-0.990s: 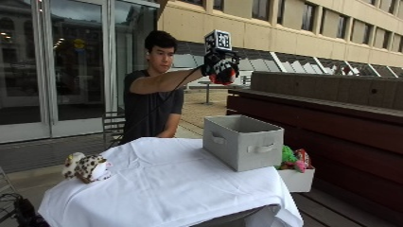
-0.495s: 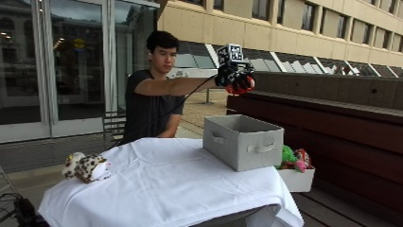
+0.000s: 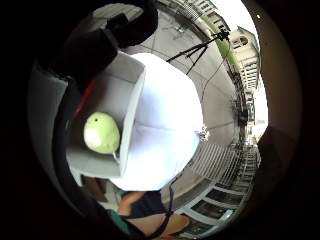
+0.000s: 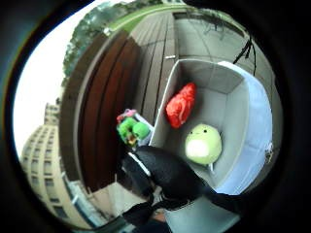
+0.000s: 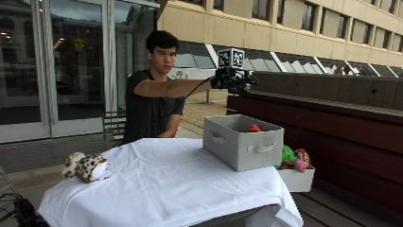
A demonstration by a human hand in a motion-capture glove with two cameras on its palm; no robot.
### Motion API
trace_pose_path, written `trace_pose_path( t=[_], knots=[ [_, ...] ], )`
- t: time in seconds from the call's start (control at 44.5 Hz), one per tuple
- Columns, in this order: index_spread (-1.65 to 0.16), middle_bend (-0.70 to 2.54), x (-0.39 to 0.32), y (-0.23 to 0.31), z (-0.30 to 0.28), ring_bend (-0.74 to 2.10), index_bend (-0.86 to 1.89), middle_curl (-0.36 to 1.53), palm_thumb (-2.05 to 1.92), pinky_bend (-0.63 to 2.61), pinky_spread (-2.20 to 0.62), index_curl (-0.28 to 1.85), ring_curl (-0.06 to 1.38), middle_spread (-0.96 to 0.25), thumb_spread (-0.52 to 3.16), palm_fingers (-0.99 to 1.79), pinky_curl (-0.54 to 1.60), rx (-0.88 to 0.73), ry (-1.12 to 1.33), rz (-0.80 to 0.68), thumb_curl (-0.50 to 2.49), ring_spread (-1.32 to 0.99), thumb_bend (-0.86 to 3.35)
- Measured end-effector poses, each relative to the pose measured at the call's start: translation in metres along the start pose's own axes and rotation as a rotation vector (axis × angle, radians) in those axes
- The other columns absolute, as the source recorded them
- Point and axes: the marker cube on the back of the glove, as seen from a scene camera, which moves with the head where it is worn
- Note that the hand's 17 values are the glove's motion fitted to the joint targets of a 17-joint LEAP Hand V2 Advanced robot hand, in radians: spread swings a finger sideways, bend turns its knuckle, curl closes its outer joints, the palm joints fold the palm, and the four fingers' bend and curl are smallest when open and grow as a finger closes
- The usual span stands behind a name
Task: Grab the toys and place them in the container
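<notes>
Black-gloved right hand (image 5: 232, 79) is raised well above the grey fabric container with side handles (image 5: 242, 141), arm stretched out over its open top; the grip is released, fingers spread and holding nothing. The red crumpled soft toy (image 4: 181, 105) sits at the bin's rim line in the outside view and lies against a wall inside it in the thumb-side palm view, beside a round pale-green plush toy (image 4: 203, 144) on the bin floor. The height likely reflects a drop rather than a placed set-down. On the white-clothed desk (image 5: 163, 189), a spotted leopard-print plush toy (image 5: 85, 167) waits at the far corner, well apart from the bin, probably next. A small white box of green and pink toys (image 5: 294, 165) sits beside the desk.
</notes>
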Motion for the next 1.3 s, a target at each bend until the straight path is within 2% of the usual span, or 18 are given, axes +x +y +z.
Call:
trace_pose_path(
  t=[0.225, 0.562, 0.9, 0.99, 1.102, 1.17, 1.305],
  knots=[
    [-0.32, 0.18, 0.055, 0.024, -0.008, 0.48, 0.09, 0.48, -0.12, 1.17, -0.05, 0.4, 0.28, -0.05, 0.95, -0.23, 0.4, -0.008, 0.033, 0.046, 0.38, -0.04, -0.1],
    [-0.29, 0.16, 0.235, 0.059, 0.003, 0.32, 0.09, 0.43, -0.13, 0.84, -0.07, 0.3, 0.26, -0.04, 0.95, -0.23, 0.3, -0.032, 0.061, 0.231, 0.27, -0.1, -0.1],
    [-0.28, 0.16, 0.405, 0.119, 0.021, 0.22, 0.08, 0.39, -0.12, 0.75, -0.07, 0.23, 0.26, -0.04, 0.95, -0.2, 0.29, -0.005, 0.094, 0.432, 0.22, -0.15, -0.09],
    [-0.28, 0.16, 0.443, 0.139, 0.027, 0.21, 0.06, 0.38, -0.12, 0.74, -0.05, 0.21, 0.27, -0.04, 0.95, -0.21, 0.3, -0.059, 0.083, 0.424, 0.21, -0.15, -0.09],
    [-0.28, 0.16, 0.484, 0.151, 0.051, 0.21, 0.06, 0.37, -0.11, 0.73, -0.04, 0.19, 0.28, -0.04, 0.95, -0.2, 0.3, -0.023, 0.105, 0.471, 0.2, -0.17, -0.09],
    [-0.28, 0.16, 0.502, 0.162, 0.067, 0.2, 0.06, 0.36, -0.11, 0.73, -0.03, 0.18, 0.28, -0.04, 0.94, -0.2, 0.31, -0.054, 0.098, 0.519, 0.2, -0.17, -0.09],
    [-0.28, 0.17, 0.539, 0.182, 0.117, 0.2, 0.05, 0.35, -0.11, 0.72, -0.02, 0.16, 0.3, -0.04, 0.93, -0.2, 0.31, -0.095, 0.055, 0.387, 0.2, -0.18, -0.09]
  ],
)
